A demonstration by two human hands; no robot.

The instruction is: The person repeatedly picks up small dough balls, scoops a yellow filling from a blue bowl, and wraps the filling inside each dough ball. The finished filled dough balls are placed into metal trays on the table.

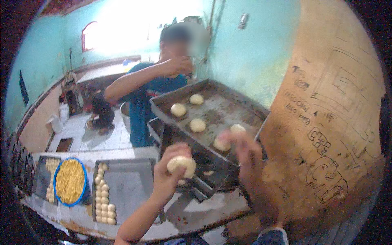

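My left hand [164,171] grips a flattened, pale ball of dough [187,163], thumb across its face, in front of the stacked trays. My right hand [246,150], blurred by motion, is over the near right corner of the upper metal baking tray [223,105]. Its fingertips overlap a dough ball [221,144] there; whether they grip it is not plain. Another dough ball [237,128] lies just behind those fingers, partly hidden. Farther back on the same tray sit three more, among them a dough ball [197,125] near the middle.
Darker trays [196,147] are stacked beneath. On the table at left are a metal tray [131,186] with rows of small dough balls [102,202], a blue-rimmed bowl [86,183] of yellow crumbly filling [70,180], and another tray [39,180]. A person [141,101] stands beyond; a marked wall [306,122] rises at right.
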